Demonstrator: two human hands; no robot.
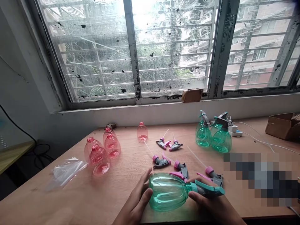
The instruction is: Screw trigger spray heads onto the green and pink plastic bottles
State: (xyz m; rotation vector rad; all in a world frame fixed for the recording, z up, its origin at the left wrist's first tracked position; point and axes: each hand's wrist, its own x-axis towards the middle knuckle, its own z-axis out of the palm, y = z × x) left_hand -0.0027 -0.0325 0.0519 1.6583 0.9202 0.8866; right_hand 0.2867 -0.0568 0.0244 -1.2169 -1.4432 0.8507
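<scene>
A green spray bottle [167, 192] lies on its side between my hands at the table's front edge, its teal and grey trigger head pointing right. My left hand [138, 198] cups its base, thumb on the near side. My right hand [208, 203] is closed around its neck, just below the teal collar; some fingers are hidden behind it. Just beyond lie several loose pink and grey trigger spray heads [161, 161] with thin clear tubes. Farther left stand several pink bottles [99, 161] without heads, and a single pink bottle [142, 132] stands farther back.
Several green spray bottles [221, 139] with heads stand at the back right, beside a white power strip [235, 132] with cables. A cardboard box [281, 126] is at far right. Clear plastic bags [67, 172] lie at left. A blurred patch covers the right side.
</scene>
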